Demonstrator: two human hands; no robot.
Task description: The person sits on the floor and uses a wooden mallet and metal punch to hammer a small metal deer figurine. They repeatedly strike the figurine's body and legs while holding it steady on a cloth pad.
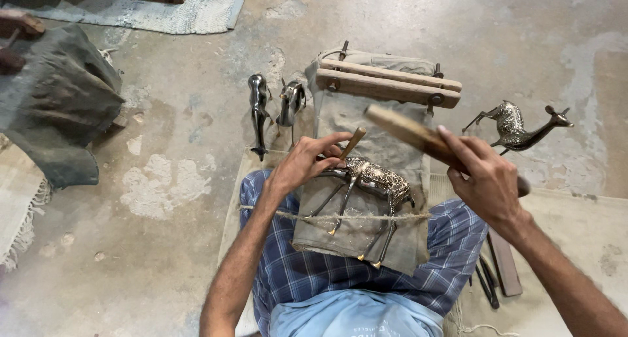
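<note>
Rough concrete floor (196, 115), engraved metal deer (373, 180)

Metalcraft floor workshop: worn concrete floor (196, 245); cloth-padded wooden clamp (386, 82) at centre; metal deer figurines stood far left (260, 111) and right (517, 128); tools (497, 271) lay near right.
</note>
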